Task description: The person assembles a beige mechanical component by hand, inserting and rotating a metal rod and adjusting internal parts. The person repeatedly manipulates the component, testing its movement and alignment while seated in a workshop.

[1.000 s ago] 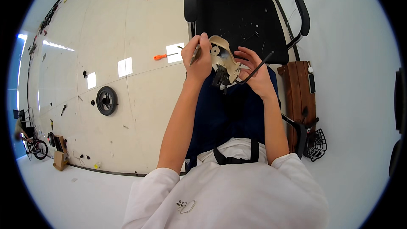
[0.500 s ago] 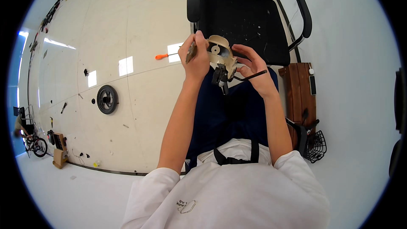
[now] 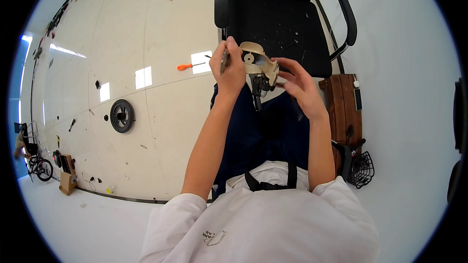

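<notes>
My left hand (image 3: pixel 231 70) is closed around the left end of a beige curved shell (image 3: pixel 252 47) with a pale round boss inside it. A black mechanism with metal bits (image 3: pixel 260 86) hangs under the shell, above my lap. My right hand (image 3: pixel 303 87) is at the shell's right edge, its fingers bent and its upper fingertips against the rim. Just below that hand a thin dark rod (image 3: pixel 297 109) shows as a blur. What my right thumb and fingers pinch is mostly hidden, apart from a short metallic bit.
A black armchair (image 3: pixel 273 24) with small loose bits on its seat stands ahead. On the floor to the left lie an orange-handled screwdriver (image 3: pixel 185 67) and a black-tyred wheel (image 3: pixel 122 116). A brown wooden case (image 3: pixel 343 104) and a black wire basket (image 3: pixel 362 170) are at right.
My right hand has shifted slightly right, and its fingers have drawn in against the shell's edge. The dark rod has swung from pointing right to pointing down. The shell has tilted a little.
</notes>
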`<control>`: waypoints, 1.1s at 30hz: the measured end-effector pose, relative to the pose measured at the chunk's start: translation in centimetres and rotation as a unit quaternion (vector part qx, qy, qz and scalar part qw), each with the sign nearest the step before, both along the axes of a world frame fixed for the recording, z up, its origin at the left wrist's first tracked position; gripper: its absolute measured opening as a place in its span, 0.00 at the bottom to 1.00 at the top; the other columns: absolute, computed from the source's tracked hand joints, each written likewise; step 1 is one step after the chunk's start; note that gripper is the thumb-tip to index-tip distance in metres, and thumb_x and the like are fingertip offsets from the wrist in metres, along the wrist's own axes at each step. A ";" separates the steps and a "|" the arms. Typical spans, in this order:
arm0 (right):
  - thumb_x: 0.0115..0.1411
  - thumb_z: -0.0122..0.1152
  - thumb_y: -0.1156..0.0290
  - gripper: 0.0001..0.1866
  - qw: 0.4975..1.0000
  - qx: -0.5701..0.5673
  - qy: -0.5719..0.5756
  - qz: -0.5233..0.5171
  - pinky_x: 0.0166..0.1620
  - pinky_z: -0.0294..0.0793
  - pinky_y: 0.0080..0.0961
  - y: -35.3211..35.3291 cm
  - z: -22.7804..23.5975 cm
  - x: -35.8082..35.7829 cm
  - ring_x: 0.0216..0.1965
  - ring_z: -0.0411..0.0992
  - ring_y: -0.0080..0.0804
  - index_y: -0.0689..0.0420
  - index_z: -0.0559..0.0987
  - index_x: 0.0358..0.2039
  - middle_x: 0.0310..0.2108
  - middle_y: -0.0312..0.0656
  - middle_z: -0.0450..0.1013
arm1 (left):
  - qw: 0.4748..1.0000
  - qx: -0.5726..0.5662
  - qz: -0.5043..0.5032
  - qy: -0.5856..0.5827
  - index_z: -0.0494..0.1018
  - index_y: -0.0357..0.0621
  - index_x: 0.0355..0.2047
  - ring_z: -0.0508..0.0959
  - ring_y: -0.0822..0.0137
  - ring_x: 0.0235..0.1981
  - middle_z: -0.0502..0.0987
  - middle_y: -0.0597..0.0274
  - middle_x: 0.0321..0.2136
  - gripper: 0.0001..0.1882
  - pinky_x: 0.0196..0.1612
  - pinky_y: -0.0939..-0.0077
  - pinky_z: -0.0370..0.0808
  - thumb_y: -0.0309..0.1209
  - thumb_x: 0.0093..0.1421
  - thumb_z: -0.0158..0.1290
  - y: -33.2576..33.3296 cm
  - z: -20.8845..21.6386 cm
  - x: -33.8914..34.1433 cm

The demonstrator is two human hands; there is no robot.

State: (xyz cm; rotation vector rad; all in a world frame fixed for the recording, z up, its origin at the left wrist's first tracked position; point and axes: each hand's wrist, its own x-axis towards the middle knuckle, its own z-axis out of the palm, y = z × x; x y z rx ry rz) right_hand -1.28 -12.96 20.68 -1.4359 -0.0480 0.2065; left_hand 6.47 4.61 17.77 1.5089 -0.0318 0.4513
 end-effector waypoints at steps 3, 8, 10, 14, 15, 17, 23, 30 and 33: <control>0.46 0.73 0.63 0.44 0.998 -0.063 -0.003 0.026 0.57 0.67 0.38 0.5 0.4 -0.9 0.61 0.63 0.42 0.54 0.62 0.63 0.60 0.45 0.63 | 1.000 0.002 0.021 -0.001 0.64 0.38 0.18 0.62 0.79 0.17 0.66 0.67 0.14 0.20 0.22 0.81 0.60 0.32 0.68 0.44 0.0 -0.3 0.1; 0.51 0.71 0.66 0.35 0.954 -0.294 -0.019 -0.058 0.56 0.69 0.39 -0.2 -3.3 1.3 0.58 0.67 0.42 0.53 0.67 0.59 0.58 0.42 0.66 | 0.999 0.004 0.018 0.030 0.63 0.39 0.17 0.64 0.77 0.19 0.68 0.67 0.15 0.23 0.26 0.78 0.63 0.36 0.69 0.43 0.7 -0.9 0.6; 0.52 0.71 0.66 0.32 0.930 -0.329 -0.046 -0.157 0.56 0.70 0.39 -0.5 -3.8 3.1 0.57 0.68 0.42 0.54 0.69 0.57 0.57 0.42 0.67 | 0.999 0.006 0.021 0.029 0.64 0.38 0.17 0.64 0.78 0.18 0.67 0.67 0.14 0.21 0.24 0.79 0.62 0.35 0.68 0.43 0.6 -0.7 0.4; 0.52 0.71 0.64 0.32 0.979 -0.120 -0.057 -0.157 0.55 0.70 0.38 -0.6 -2.4 4.9 0.60 0.65 0.42 0.55 0.69 0.56 0.58 0.41 0.66 | 1.000 0.004 0.020 0.012 0.65 0.38 0.18 0.64 0.79 0.17 0.67 0.67 0.13 0.21 0.24 0.80 0.62 0.35 0.68 0.44 0.4 -0.7 0.5; 0.52 0.71 0.64 0.33 0.983 -0.100 -0.069 -0.139 0.55 0.69 0.38 0.0 -1.4 4.4 0.61 0.63 0.42 0.54 0.69 0.57 0.58 0.41 0.65 | 1.000 0.003 0.018 0.013 0.66 0.38 0.18 0.64 0.79 0.17 0.67 0.67 0.14 0.20 0.24 0.80 0.62 0.34 0.68 0.45 0.5 -0.9 0.5; 0.48 0.74 0.62 0.40 0.987 -0.100 -0.081 -0.097 0.59 0.65 0.40 0.3 -0.4 3.1 0.64 0.59 0.43 0.52 0.66 0.60 0.61 0.41 0.62 | 1.000 0.002 0.014 0.015 0.66 0.38 0.19 0.64 0.79 0.17 0.68 0.67 0.14 0.20 0.24 0.80 0.62 0.34 0.68 0.45 0.7 -1.0 0.3; 0.40 0.77 0.61 0.48 0.952 -0.291 -0.095 -0.004 0.63 0.61 0.41 -0.1 -0.4 -0.1 0.64 0.59 0.44 0.51 0.63 0.63 0.62 0.40 0.62 | 0.999 -0.020 -0.002 0.025 0.67 0.37 0.19 0.64 0.80 0.18 0.67 0.68 0.14 0.19 0.24 0.81 0.61 0.34 0.68 0.45 0.6 -0.7 0.3; 0.58 0.65 0.71 0.23 0.975 -0.179 -0.031 -0.130 0.44 0.76 0.24 0.1 -3.5 0.8 0.45 0.75 0.30 0.57 0.71 0.54 0.44 0.45 0.75 | 1.000 -0.010 0.014 0.010 0.66 0.38 0.18 0.63 0.79 0.16 0.66 0.68 0.13 0.20 0.23 0.81 0.61 0.33 0.67 0.45 0.5 -0.8 0.5; 0.57 0.65 0.72 0.20 0.970 -0.203 -0.042 -0.129 0.43 0.76 0.23 0.5 -3.2 0.7 0.43 0.76 0.28 0.58 0.74 0.51 0.43 0.43 0.75 | 1.000 -0.009 0.022 0.008 0.65 0.38 0.17 0.62 0.79 0.16 0.65 0.68 0.12 0.21 0.23 0.80 0.61 0.34 0.68 0.45 0.6 -0.8 0.5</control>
